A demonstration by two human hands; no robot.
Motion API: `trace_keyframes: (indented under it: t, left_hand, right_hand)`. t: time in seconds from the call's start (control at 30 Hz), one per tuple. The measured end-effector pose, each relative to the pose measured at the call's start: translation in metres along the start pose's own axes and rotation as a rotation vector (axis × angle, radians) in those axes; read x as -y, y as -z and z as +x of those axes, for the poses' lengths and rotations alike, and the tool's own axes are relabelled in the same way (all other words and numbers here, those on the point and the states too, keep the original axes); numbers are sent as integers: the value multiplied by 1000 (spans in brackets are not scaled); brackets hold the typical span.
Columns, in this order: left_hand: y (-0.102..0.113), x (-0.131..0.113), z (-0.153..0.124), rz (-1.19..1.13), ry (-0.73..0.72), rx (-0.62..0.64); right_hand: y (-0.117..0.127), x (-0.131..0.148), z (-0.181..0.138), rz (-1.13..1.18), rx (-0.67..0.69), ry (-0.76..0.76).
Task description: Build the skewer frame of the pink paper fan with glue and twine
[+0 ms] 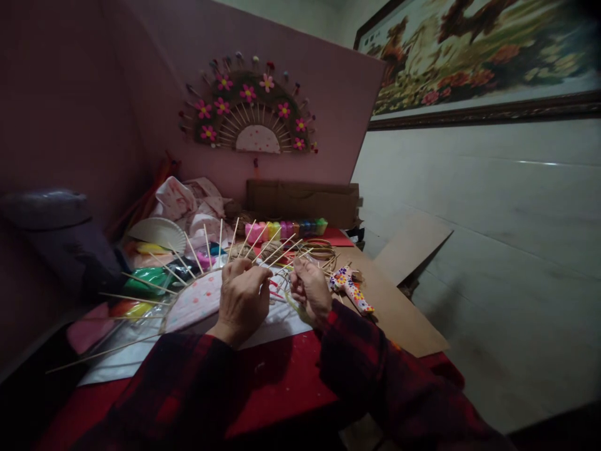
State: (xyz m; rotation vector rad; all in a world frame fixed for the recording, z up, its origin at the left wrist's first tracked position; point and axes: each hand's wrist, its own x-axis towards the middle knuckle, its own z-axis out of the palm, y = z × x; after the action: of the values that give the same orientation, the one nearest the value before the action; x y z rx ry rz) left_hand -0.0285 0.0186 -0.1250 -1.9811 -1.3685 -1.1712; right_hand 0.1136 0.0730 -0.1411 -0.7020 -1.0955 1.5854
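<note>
A half-round fan base [197,299] covered in white cloth with pink dots lies on the table, with several thin wooden sticks [192,252] fanning out from its curved edge. My left hand [243,294] is closed at the right part of that edge, its fingers curled around the sticks' lower ends. Just to the right, my right hand [310,288] is raised in a pinch near the right-hand sticks. A pale thin cord [292,302] appears to run down from its fingers, though dim light blurs it. Small red-handled scissors [276,292] seem to lie between the hands, partly hidden.
A flower-patterned glue gun [351,289] lies right, on cardboard [399,313]. Behind are coiled cord [319,249], colourful clay tubs [286,230], a brown box [300,203] and cloth [188,200]. Bags of coloured clay [145,282] lie left. A finished fan [256,113] hangs on the pink board.
</note>
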Motion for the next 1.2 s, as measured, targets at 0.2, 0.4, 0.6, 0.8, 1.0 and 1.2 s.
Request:
trace_keyframes:
  t: [0.2, 0.4, 0.6, 0.8, 1.0, 1.2]
  left_hand:
    - [21, -20, -8, -383, 378, 0]
    - [57, -55, -40, -1440, 1741, 68]
    - [54, -41, -35, -1672, 1778, -374]
    - [48, -47, -28, -1616, 1668, -436]
    - [43, -47, 8, -1672, 1373, -302]
    - [19, -3, 24, -1629, 1260, -189]
  right_hand:
    - [4, 1, 12, 13, -7, 24]
    - [4, 1, 11, -15, 10, 85]
    - [6, 5, 6, -61, -72, 100]
    - [10, 9, 5, -51, -164, 186]
    - [20, 19, 10, -5, -255, 247]
    - [24, 17, 4, -423, -329, 478]
